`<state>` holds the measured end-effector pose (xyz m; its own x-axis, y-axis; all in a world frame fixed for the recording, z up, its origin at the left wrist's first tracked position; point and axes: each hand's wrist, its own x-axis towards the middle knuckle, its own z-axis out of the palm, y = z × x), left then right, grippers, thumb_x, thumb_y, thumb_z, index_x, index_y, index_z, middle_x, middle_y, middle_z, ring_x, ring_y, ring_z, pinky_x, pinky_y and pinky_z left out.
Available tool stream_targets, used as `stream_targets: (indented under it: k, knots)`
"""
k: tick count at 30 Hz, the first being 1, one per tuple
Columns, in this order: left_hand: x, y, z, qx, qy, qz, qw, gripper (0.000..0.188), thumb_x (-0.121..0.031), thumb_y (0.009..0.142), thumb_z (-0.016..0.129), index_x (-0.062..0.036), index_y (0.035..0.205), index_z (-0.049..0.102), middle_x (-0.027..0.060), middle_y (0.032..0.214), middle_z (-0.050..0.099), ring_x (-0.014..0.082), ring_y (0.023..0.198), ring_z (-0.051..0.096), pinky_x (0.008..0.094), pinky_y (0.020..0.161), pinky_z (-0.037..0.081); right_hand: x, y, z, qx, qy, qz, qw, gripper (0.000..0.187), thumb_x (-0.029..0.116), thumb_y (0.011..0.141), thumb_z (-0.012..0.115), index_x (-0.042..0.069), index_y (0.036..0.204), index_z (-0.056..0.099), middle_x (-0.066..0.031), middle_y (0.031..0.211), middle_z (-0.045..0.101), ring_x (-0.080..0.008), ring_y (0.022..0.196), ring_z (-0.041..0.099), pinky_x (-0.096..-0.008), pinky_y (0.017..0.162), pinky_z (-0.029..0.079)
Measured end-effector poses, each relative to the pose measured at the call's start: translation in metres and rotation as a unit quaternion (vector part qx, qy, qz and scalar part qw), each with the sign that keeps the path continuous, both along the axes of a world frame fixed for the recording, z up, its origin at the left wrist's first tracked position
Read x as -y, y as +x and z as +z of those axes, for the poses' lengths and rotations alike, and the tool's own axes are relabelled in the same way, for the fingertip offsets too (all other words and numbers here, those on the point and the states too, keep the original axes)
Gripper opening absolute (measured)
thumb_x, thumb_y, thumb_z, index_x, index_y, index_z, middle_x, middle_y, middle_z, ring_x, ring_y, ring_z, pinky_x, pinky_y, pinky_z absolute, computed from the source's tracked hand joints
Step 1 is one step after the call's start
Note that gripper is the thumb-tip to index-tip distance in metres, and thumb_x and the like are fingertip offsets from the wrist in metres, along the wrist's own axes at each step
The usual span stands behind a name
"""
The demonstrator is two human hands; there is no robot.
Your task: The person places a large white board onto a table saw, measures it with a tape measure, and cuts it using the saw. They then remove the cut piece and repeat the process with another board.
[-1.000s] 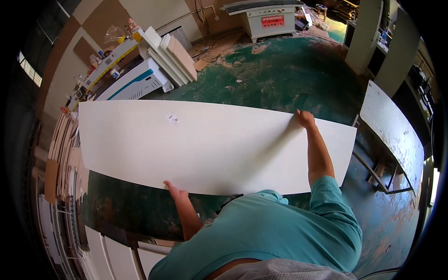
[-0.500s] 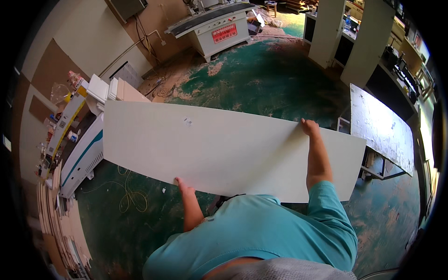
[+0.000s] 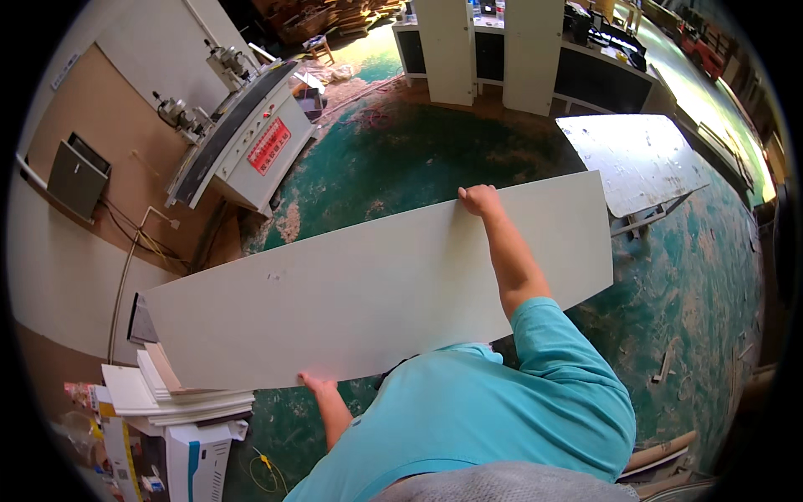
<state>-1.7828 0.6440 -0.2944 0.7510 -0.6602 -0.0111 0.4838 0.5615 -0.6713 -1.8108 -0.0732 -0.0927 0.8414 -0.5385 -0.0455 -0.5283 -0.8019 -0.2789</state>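
A long white board (image 3: 368, 293) spans the view in front of my body, sloping from lower left to upper right. My right hand (image 3: 479, 200) grips its far edge, with the fingers wrapped over and partly hidden behind. At the near edge, left of my body, my left hand (image 3: 318, 383) holds on with the thumb on top; the other fingers are under the board and out of sight. A small label (image 3: 273, 276) is stuck on the board's upper face. Its left end lies close to a stack of white panels (image 3: 180, 402).
Beyond the board's right end stands a worn white-topped table (image 3: 631, 159). A drilling machine (image 3: 251, 151) with a red sign is at the far left. White cabinets (image 3: 447, 50) line the back. Wood strips (image 3: 661, 460) lie at the lower right on the green floor (image 3: 368, 159).
I have turned to the right with the board, so the machine and cabinets have shifted left in view. The board's right end has risen and its left end dropped. Both hands keep their grip.
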Motion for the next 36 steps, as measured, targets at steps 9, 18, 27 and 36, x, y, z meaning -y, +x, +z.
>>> stream_targets:
  k: [9, 18, 27, 36]
  knots:
    - [0.107, 0.25, 0.064, -0.01, 0.664, 0.021, 0.748, 0.068, -0.057, 0.099, 0.026, -0.0147, 0.15, 0.038, 0.008, 0.156, 0.036, 0.0348, 0.142, 0.033, 0.0562, 0.116, 0.025, 0.045, 0.204, -0.001, -0.019, -0.003, -0.067, 0.998, 0.055, 0.038, 0.099, 0.029, 0.009, 0.092, 0.076, -0.014, 0.105, 0.071, -0.0335, 0.104, 0.063, -0.0463, 0.095, 0.043]
    - [0.164, 0.503, 0.041, 0.01, 0.685, 0.05, 0.726, 0.069, -0.057, 0.099, 0.027, -0.0124, 0.151, 0.034, 0.0086, 0.156, 0.036, 0.0342, 0.14, 0.035, 0.0542, 0.115, 0.028, 0.102, 0.537, 0.048, -0.016, 0.013, -0.008, 1.0, 0.057, 0.048, 0.101, 0.032, 0.012, 0.109, 0.075, -0.0101, 0.119, 0.069, -0.0288, 0.118, 0.058, -0.0426, 0.105, 0.036]
    - [0.198, 0.694, -0.004, -0.049, 0.722, 0.064, 0.687, 0.069, -0.059, 0.101, 0.025, -0.0114, 0.15, 0.036, 0.0078, 0.154, 0.038, 0.0337, 0.139, 0.037, 0.0525, 0.115, 0.029, 0.13, 0.855, -0.014, -0.015, -0.024, 0.057, 0.998, 0.057, 0.045, 0.101, 0.031, 0.009, 0.105, 0.075, -0.0109, 0.113, 0.071, -0.0318, 0.112, 0.061, -0.0449, 0.102, 0.04]
    - [0.204, 1.002, -0.012, -0.032, 0.671, 0.161, 0.723, 0.07, -0.06, 0.102, 0.024, -0.0103, 0.149, 0.037, 0.0071, 0.153, 0.041, 0.0331, 0.138, 0.039, 0.0507, 0.115, 0.031, 0.142, 1.178, -0.002, 0.026, -0.062, 0.138, 0.988, 0.059, 0.049, 0.101, 0.03, 0.009, 0.107, 0.072, -0.0174, 0.111, 0.07, -0.0372, 0.111, 0.062, -0.0524, 0.098, 0.043]
